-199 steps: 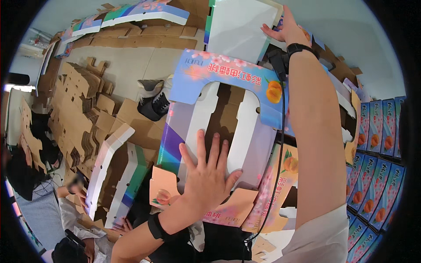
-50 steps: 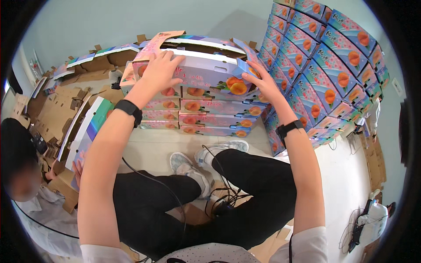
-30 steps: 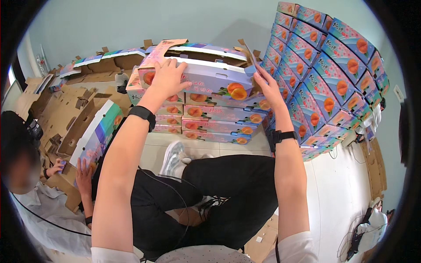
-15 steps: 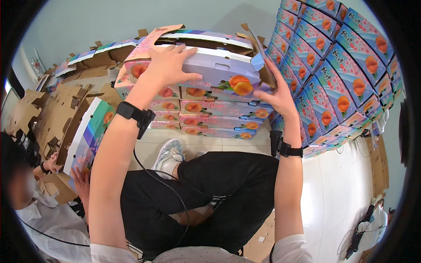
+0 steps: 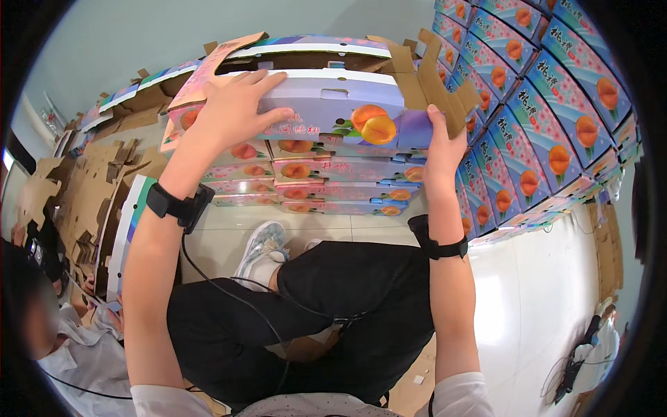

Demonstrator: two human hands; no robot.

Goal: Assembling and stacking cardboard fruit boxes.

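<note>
An open cardboard fruit box point(image 5: 326, 102) in lilac and pink, printed with orange peaches, sits on a stack of similar flat boxes point(image 5: 347, 169) in front of me. My left hand point(image 5: 226, 111) lies against the left part of its front wall, fingers spread over the top edge and thumb stretched along the front. At the right end, my right hand point(image 5: 445, 149) grips the corner, its thumb on the outer face and the other fingers mostly hidden behind. A brown inner flap point(image 5: 445, 90) stands unfolded outward above that hand.
Tall piles of blue peach boxes point(image 5: 528, 125) rise at the right. Flattened brown cardboard point(image 5: 69, 187) lies at the left, near another person in a white sleeve point(image 5: 90, 354) beside a part-folded box point(image 5: 125, 236). Bags and cables point(image 5: 590, 354) lie at the lower right.
The right-end flap has swung outward and now shows its brown inside. My right hand has moved down at that corner. My left hand and the box appear shifted slightly left.
</note>
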